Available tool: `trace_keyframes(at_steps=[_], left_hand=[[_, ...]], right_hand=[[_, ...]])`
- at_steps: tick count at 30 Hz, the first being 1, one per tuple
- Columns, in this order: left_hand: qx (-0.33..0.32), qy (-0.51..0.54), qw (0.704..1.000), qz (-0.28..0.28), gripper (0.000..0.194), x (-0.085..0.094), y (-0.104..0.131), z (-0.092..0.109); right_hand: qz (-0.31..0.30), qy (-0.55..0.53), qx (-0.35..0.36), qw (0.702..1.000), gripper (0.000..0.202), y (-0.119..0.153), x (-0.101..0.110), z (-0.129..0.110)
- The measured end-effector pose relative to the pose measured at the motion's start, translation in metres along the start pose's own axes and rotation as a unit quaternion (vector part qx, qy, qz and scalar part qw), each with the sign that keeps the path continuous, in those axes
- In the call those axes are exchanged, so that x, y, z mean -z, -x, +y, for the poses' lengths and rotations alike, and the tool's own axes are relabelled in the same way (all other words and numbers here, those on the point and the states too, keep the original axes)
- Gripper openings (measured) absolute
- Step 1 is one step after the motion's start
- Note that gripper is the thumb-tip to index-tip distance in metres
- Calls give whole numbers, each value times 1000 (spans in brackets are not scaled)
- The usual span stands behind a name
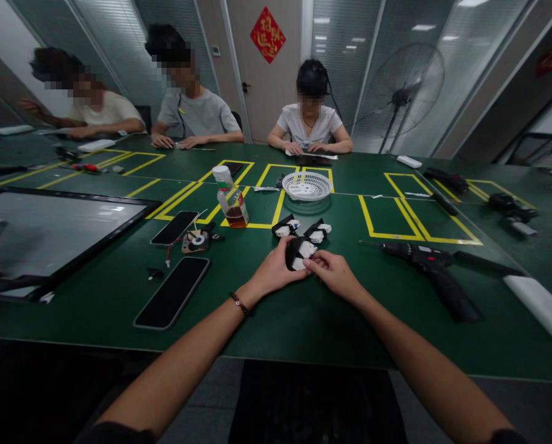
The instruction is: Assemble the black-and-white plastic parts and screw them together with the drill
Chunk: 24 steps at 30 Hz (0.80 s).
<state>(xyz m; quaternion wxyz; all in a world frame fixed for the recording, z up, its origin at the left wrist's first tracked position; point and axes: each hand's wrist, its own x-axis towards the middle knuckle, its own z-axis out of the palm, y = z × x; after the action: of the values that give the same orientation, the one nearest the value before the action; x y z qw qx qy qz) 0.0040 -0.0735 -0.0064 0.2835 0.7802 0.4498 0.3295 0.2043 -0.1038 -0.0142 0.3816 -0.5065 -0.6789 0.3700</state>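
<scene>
Close in front of me, my left hand point(276, 266) is wrapped round a small black piece with white, paper-like parts on it point(296, 249). The fingertips of my right hand point(335, 272) pinch the lower right of that same piece, at a white part. Just beyond my fingers lie two similar black-and-white pieces, one on the left point(285, 227) and one on the right point(318, 232). What exactly these pieces are I cannot make out.
Left of my hands lie a phone point(173, 293), another dark phone point(174, 227) and a small wired mechanism point(197, 239). Beyond stand a bottle point(232, 200) and a white basket point(307, 196). A power drill point(435, 265) lies right. Several people sit around the green table point(276, 339).
</scene>
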Motion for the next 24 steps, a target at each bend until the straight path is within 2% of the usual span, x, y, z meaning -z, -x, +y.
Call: trace_keyframes(at_steps=[2,5,9,12,16,21,24], left_hand=[[-5,3,1000,-9,85,-1,0,2],[-8,-11,1000,2,82,-2,-1,4],[7,-39,998,49,82,2,-4,0],[21,-40,996,73,82,6,-6,-4],[47,-32,996,74,84,7,-7,-9],[57,1,995,77,86,5,-7,-12],[63,24,995,75,85,2,-7,-13]], right_hand=[[-5,-5,2,1000,37,0,3,2],[-4,23,12,1000,35,0,11,2],[9,167,67,984,28,4,24,3],[-23,242,117,963,29,7,29,4],[-63,238,133,960,44,8,31,5],[-32,224,117,967,35,4,38,6],[-45,226,140,963,38,2,39,10]])
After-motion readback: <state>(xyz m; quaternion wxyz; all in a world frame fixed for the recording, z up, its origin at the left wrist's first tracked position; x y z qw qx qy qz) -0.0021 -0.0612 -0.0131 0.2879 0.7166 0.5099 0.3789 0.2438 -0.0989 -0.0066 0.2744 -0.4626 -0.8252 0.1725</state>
